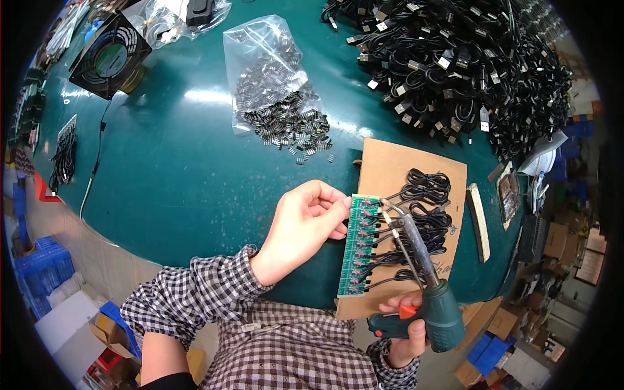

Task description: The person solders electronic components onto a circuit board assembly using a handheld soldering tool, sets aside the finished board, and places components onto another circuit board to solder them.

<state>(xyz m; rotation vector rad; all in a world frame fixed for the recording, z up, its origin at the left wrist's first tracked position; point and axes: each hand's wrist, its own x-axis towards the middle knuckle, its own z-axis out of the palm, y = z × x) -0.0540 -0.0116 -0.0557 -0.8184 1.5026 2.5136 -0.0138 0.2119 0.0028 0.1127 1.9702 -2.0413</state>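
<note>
**Thin PCB strip under the iron: hold by the edge only**

Landmark = the cardboard sheet (416, 169) on the green table (182, 195).

Green circuit board strip (359, 244) lies along the cardboard's left edge, w/ black cables (426, 227) running off it to the right across the cardboard.

Your left hand (305, 224) sits just left of the cardboard, fingertips (342, 203) closed onto the strip's top-left corner. Your right hand (406, 331), at the cardboard's near edge, is wrapped tight round the soldering gun (429, 286) grip; its tip reaches up over the strip's upper end.

Handling, as I judge it: board is light, thin, stiff but prob. brittle; joints fragile, likely hot near the tip. Pinch bare edges/corners only, not the pads. Cables are soft and will tug the strip if dragged.

Beyond the cardboard: bag of small metal parts (273, 84), big cable pile (461, 65).
</note>
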